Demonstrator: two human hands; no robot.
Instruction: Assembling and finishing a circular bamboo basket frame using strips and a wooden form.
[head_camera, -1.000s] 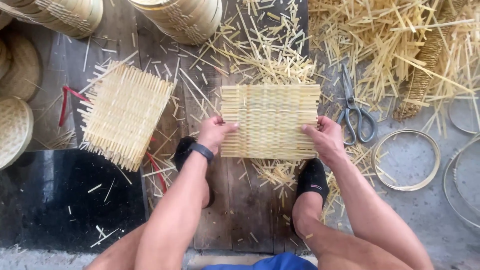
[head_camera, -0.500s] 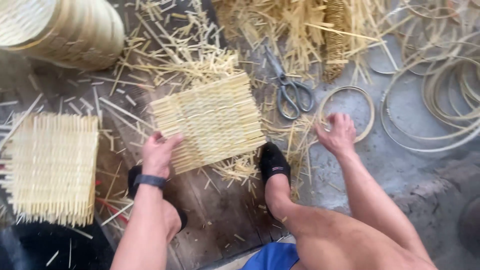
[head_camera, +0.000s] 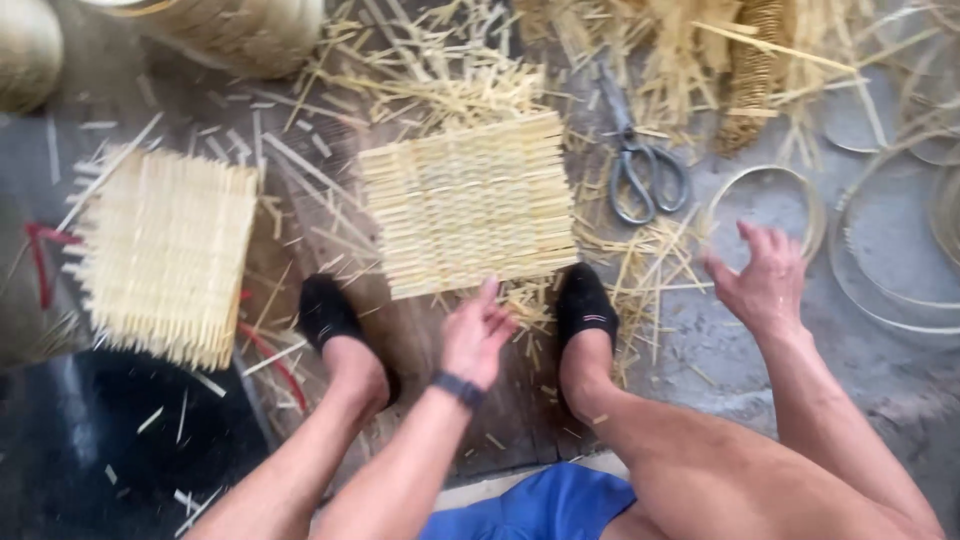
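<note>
Empty grip (head_camera: 765, 280) near scissors (head_camera: 640, 165)

A pair of grey scissors (head_camera: 640, 165) lies on the floor. Left of the scissors, well apart, a second woven bamboo mat (head_camera: 165, 255) rests over red-handled strips (head_camera: 40, 262). Above the scissors spreads a loose heap of bamboo splints (head_camera: 700, 50). Far left of them stands a stack of woven baskets (head_camera: 235, 30).

Floor (head_camera: 760, 390) of worn planks and grey concrete. Two woven mats (head_camera: 468, 203) (head_camera: 165, 255) are laid flat on it; scissors (head_camera: 640, 160), rings (head_camera: 768, 212) and loose bamboo strips (head_camera: 440, 80) are scattered around.
</note>
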